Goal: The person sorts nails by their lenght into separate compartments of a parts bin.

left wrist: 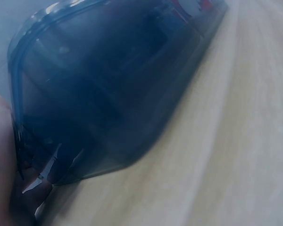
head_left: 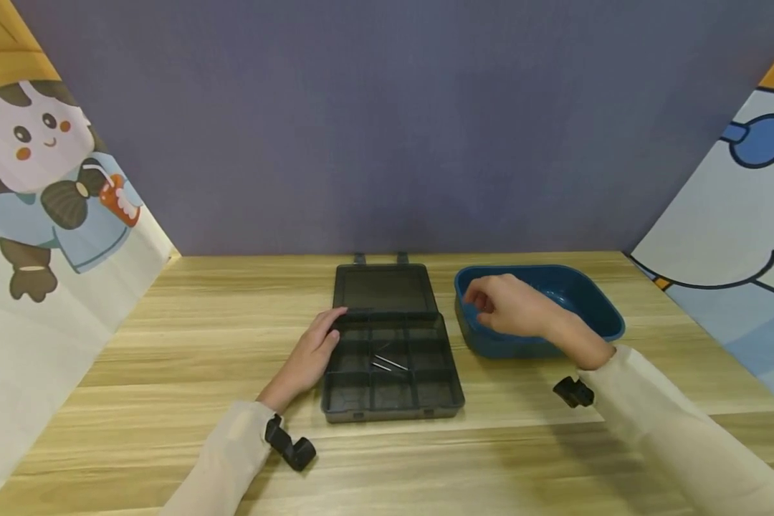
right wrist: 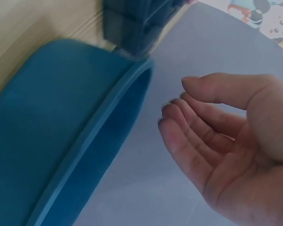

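A dark see-through divided storage box (head_left: 351,390) lies on the table with its lid (head_left: 383,287) folded back. Slim silver rods (head_left: 390,362) lie in its middle compartment. My left hand (head_left: 306,358) rests against the box's left side, fingers fairly straight along the edge near the hinge. In the left wrist view, a finger (left wrist: 1,160) touches the box's smoky wall (left wrist: 104,89). Over the left part of a blue plastic basin (head_left: 509,349) hovers my right hand (head_left: 512,304). The right wrist view shows its fingers loosely bent with nothing between them, beside the basin's rim (right wrist: 92,125).
The wood-grain table (head_left: 232,287) ends at a grey-blue back panel (head_left: 387,129). Cartoon-printed panels (head_left: 58,215) stand at both sides. Black wrist mounts (head_left: 290,446) stick out from both pale sleeves. The basin stands just right of the box.
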Action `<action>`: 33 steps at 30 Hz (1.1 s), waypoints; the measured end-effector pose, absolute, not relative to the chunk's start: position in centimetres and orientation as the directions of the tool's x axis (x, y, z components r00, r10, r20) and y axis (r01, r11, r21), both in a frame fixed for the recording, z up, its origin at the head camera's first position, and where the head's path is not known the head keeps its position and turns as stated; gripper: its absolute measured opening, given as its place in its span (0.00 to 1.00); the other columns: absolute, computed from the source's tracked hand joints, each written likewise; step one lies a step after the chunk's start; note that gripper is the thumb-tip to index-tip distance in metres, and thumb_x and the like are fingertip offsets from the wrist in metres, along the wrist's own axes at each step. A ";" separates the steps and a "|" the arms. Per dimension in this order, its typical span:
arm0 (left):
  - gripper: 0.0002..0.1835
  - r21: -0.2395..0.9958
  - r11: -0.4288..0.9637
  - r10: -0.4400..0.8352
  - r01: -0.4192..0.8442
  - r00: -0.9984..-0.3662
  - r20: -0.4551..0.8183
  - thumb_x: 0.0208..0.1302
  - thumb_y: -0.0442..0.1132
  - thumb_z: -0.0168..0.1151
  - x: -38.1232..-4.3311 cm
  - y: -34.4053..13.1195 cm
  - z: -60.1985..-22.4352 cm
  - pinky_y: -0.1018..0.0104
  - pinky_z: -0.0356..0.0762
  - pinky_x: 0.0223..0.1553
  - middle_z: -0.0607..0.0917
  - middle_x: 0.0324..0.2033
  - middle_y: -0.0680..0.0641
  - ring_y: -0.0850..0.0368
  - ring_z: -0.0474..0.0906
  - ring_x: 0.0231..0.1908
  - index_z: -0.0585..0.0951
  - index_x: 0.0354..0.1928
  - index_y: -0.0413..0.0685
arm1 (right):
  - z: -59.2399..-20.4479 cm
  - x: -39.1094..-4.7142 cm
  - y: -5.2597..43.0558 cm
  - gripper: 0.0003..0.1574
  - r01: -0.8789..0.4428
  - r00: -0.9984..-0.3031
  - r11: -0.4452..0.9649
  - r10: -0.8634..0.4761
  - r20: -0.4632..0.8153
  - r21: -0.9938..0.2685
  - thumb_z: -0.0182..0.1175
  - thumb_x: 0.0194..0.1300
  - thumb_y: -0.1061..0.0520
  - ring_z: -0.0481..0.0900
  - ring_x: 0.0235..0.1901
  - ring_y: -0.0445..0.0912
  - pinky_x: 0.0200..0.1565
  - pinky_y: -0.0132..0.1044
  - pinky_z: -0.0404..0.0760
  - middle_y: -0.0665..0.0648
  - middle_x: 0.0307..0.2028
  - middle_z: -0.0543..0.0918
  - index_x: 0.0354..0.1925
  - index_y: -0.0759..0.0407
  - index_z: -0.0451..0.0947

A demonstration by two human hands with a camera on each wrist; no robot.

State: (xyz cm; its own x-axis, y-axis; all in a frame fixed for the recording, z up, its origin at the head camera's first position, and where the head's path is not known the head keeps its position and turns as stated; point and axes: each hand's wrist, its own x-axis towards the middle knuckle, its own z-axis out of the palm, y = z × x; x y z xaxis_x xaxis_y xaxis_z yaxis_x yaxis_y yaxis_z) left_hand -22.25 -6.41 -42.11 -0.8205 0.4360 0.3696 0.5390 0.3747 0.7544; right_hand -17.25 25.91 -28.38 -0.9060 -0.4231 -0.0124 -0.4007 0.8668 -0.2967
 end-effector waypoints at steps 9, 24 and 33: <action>0.22 0.755 0.382 0.437 0.533 -0.824 0.360 0.73 0.33 0.43 -22.3 -6.5 -42.2 0.39 0.58 0.65 0.67 0.64 0.32 0.35 0.61 0.66 0.65 0.66 0.33 | -29.1 -18.7 27.8 0.18 -0.345 -0.926 0.896 -0.374 -0.054 -0.281 0.58 0.60 0.66 0.78 0.36 0.47 0.39 0.44 0.79 0.62 0.40 0.81 0.50 0.67 0.75; 0.23 0.769 0.384 0.434 0.511 -0.835 0.338 0.72 0.32 0.44 -22.4 -6.5 -42.1 0.42 0.57 0.66 0.67 0.65 0.34 0.37 0.61 0.67 0.64 0.67 0.34 | -31.3 -21.1 31.1 0.17 -0.255 -0.952 0.933 -0.288 -0.103 -0.255 0.60 0.59 0.65 0.77 0.35 0.50 0.38 0.46 0.78 0.65 0.39 0.81 0.47 0.69 0.75; 0.23 0.751 0.379 0.431 0.541 -0.821 0.374 0.72 0.31 0.44 -22.4 -6.2 -42.2 0.41 0.58 0.66 0.67 0.64 0.33 0.35 0.62 0.66 0.65 0.66 0.31 | -33.1 -21.7 31.7 0.17 -0.237 -0.950 0.940 -0.277 -0.144 -0.244 0.62 0.57 0.66 0.75 0.32 0.48 0.37 0.45 0.76 0.62 0.34 0.79 0.46 0.70 0.75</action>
